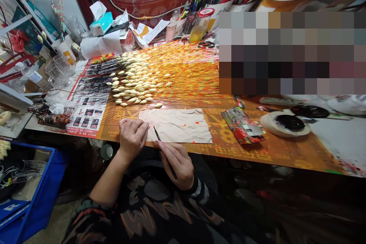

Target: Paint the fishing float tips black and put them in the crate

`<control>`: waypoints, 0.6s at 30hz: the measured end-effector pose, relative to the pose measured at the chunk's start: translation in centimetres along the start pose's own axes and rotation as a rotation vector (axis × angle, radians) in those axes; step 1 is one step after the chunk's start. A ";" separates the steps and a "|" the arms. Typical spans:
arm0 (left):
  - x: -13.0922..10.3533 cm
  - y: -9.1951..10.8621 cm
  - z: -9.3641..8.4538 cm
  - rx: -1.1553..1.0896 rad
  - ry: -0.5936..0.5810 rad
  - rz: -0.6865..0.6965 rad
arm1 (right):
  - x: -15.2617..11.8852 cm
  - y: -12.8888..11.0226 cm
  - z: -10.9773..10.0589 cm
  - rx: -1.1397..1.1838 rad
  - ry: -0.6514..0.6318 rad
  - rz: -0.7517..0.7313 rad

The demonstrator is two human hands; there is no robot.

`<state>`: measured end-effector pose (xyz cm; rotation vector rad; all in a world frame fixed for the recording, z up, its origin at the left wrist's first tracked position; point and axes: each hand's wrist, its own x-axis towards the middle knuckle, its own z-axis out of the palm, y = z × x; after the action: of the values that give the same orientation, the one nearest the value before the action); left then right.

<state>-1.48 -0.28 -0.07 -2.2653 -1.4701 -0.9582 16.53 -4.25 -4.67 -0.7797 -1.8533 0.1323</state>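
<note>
My left hand (133,137) is closed in a pinch over the left end of a pale cloth (177,118). From its fingers the thin reddish tip of a fishing float (168,125) runs rightward above the cloth; the float's body is hidden in the hand. A fine dark paintbrush (157,134) is gripped in my right hand (178,164), its bristles pointing up close to that thin tip. Whether they touch, I cannot tell. Beyond the cloth lie many fishing floats (134,80) with cream bodies, black stems and orange-yellow tips.
To the right are a paint-smeared card (243,126) and a white dish of black paint (286,122). Jars, brushes and a tissue box (101,24) line the back. Glass mugs (58,72) stand at left, above a blue crate (42,187). A blurred block covers the upper right.
</note>
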 end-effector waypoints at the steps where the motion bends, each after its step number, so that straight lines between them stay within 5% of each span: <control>1: 0.0 0.0 0.0 0.001 0.002 0.001 | 0.0 0.0 0.0 0.000 0.002 -0.001; 18: 0.0 0.0 0.1 0.011 0.014 0.003 | 0.1 -0.1 -0.1 -0.005 -0.003 0.000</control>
<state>-1.45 -0.23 -0.12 -2.2475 -1.4623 -0.9614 16.61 -4.27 -4.49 -0.7837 -1.8570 0.1285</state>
